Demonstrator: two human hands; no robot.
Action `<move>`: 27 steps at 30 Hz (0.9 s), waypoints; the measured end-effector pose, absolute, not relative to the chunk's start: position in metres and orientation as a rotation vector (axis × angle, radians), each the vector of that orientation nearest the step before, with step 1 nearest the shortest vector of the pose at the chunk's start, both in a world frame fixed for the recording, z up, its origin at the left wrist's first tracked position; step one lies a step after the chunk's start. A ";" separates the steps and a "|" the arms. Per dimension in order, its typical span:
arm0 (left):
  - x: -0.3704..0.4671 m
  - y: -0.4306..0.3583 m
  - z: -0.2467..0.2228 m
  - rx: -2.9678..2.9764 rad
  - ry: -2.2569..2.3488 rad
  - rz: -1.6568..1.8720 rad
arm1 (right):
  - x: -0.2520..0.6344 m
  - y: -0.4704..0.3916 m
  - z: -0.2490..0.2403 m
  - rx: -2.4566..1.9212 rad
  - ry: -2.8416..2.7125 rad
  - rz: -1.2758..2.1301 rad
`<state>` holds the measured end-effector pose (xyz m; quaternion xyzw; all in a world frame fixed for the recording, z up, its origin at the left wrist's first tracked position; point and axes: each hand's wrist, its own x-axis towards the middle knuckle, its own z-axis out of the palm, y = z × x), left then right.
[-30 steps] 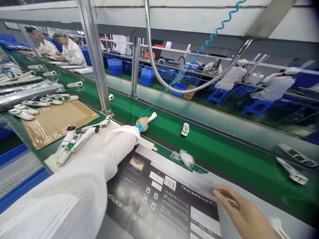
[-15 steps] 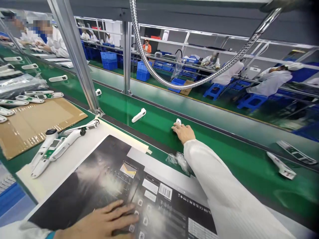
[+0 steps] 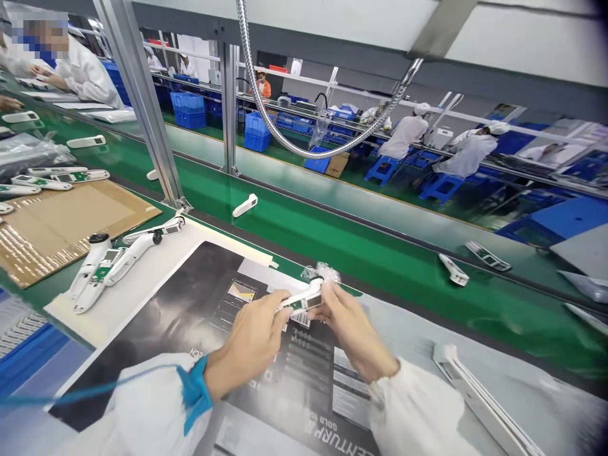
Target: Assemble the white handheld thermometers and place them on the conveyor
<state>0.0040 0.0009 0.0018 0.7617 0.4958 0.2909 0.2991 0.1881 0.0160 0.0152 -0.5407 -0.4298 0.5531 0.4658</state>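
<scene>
Over the black printed sheet (image 3: 304, 354), both hands hold a white handheld thermometer (image 3: 300, 300) with a small screen and part of a green board showing. My left hand (image 3: 254, 335) closes its fingers and thumb around the narrow end. My right hand (image 3: 354, 326) pinches the wider head end, with its fingertips partly hidden behind it. A crumpled clear plastic bag (image 3: 327, 272) lies just beyond the device. On the left, open white thermometer shells (image 3: 102, 275) with boards inside rest on pale paper.
A green conveyor belt (image 3: 294, 221) crosses ahead, carrying a thermometer (image 3: 246, 206) and white shell pieces (image 3: 453, 270). Cardboard (image 3: 95, 218) lies left, near a metal post (image 3: 140, 107). A metal hose (image 3: 285, 142) hangs ahead. A long white part (image 3: 484, 396) lies right. Co-workers sit beyond.
My right hand has come back from the belt to above the printed sheet. My left hand has lifted off the sheet, and both now grip a thermometer.
</scene>
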 end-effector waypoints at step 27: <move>-0.049 -0.019 -0.009 1.434 1.400 0.804 | 0.278 0.086 -0.029 -2.057 -1.779 0.057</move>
